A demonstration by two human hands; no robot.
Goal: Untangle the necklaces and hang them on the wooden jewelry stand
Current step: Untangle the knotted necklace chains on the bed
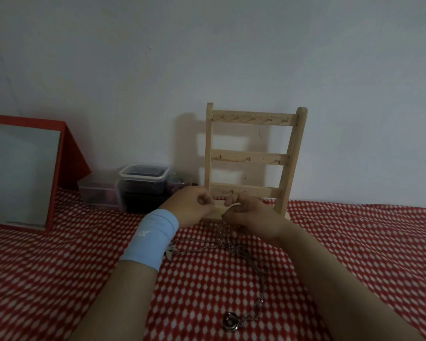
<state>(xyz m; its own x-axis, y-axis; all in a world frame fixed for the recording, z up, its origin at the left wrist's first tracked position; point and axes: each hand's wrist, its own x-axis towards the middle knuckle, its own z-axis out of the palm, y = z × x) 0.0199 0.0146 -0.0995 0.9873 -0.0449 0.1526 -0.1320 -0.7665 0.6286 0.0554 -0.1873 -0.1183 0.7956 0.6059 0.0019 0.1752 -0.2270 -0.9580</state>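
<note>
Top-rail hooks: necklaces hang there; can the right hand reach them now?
Probably yes: nothing stands before the top-rail hooks, and the right hand, pinching the necklaces, is low before the wooden jewelry stand.

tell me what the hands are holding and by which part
The right hand pinches the tangled necklaces at their upper end; the left hand seems to pinch a strand there too, though that is unclear.

We see a red, white-dotted cloth (354,242) covering the surface. On it, by the wall, stand a red-framed mirror (22,173) at left, clear boxes (143,185) beside it, then the wooden stand (252,158). Nearer us lie tangled necklaces (231,247), one ending in a ring (230,321).
</note>
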